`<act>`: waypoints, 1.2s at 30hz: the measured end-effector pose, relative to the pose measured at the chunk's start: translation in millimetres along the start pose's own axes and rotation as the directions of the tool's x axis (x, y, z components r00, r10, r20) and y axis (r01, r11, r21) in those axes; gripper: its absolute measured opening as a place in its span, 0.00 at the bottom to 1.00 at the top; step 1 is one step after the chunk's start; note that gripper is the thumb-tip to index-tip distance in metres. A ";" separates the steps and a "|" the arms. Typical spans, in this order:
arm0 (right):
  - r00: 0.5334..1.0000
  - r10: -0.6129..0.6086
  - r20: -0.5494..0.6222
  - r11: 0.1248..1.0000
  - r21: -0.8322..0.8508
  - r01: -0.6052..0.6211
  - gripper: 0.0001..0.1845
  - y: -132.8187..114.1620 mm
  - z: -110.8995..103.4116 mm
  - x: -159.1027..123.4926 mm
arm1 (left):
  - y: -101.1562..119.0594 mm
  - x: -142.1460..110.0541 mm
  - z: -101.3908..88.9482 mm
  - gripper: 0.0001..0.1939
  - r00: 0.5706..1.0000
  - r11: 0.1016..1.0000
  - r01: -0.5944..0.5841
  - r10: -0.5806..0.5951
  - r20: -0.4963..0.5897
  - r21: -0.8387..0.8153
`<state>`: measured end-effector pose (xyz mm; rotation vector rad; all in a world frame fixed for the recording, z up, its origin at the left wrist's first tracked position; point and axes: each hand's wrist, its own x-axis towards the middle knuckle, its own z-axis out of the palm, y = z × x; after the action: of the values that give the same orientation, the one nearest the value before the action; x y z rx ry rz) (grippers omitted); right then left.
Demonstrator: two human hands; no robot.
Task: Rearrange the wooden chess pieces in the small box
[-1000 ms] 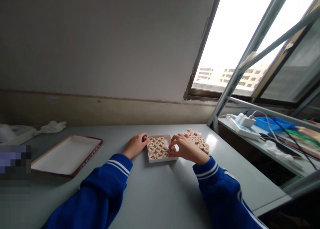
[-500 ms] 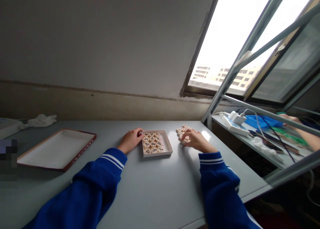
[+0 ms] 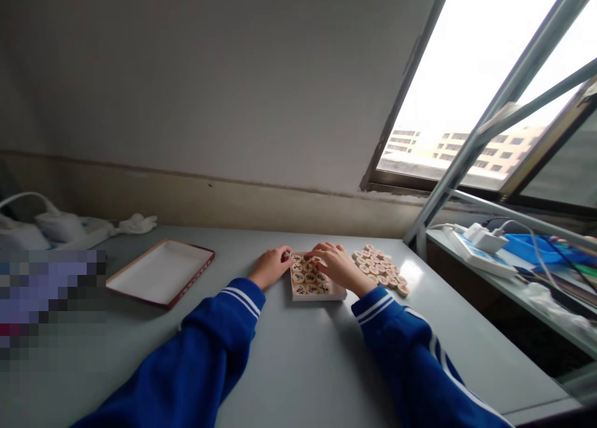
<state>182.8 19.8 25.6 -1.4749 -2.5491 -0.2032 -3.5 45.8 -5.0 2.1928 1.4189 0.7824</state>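
A small white box (image 3: 321, 295) on the grey table (image 3: 298, 359) holds several round wooden chess pieces (image 3: 308, 279) with dark characters. My left hand (image 3: 270, 267) rests curled against the box's left edge, fingertips at its far left corner. Over the box's right part lies my right hand (image 3: 336, 265), its fingers bent down onto the pieces; what the fingertips hold is hidden. A loose group of several pieces with red characters (image 3: 380, 268) lies on the table just right of that hand.
The box's lid (image 3: 161, 272), white inside with a dark red rim, lies to the left. White gloves (image 3: 135, 224) and a cable lie at the far left. A side shelf (image 3: 504, 272) on the right carries a power strip (image 3: 476, 249) and a blue tray.
My right hand went out to the loose pieces on the right and has come back over the box. My left hand stayed at the box's left edge. The camera view shifted.
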 end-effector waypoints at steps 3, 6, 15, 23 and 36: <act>1.000 0.008 0.018 0.998 -0.060 -0.007 0.22 2.0 -2.3 -1.2 | 0.6 -0.5 -0.2 0.12 1.000 1.000 -0.005 0.005 -0.005 0.003; 0.999 0.032 0.000 0.996 -0.079 -0.032 0.16 6.5 -7.1 -9.2 | 1.0 -1.2 -0.4 0.12 1.000 1.000 0.000 0.000 -0.010 -0.003; 0.957 0.181 -0.226 0.983 0.077 -0.168 0.05 32.0 -1.0 -18.8 | -0.8 -0.6 0.4 0.12 1.000 1.000 0.009 -0.009 -0.005 -0.011; 0.906 0.382 -0.183 0.901 -0.144 -0.409 0.08 65.4 7.5 -37.0 | -2.5 0.1 1.6 0.12 1.000 1.000 -0.001 0.001 -0.010 -0.020; 1.000 -0.016 0.019 0.924 0.383 0.007 0.11 3.7 -9.1 -13.6 | -0.8 -0.7 1.7 0.12 1.000 1.000 0.016 -0.016 -0.010 -0.010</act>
<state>193.5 8.3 31.4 -1.3137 -2.4311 0.2985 -3.2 45.4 -6.9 2.1702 1.4325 0.7940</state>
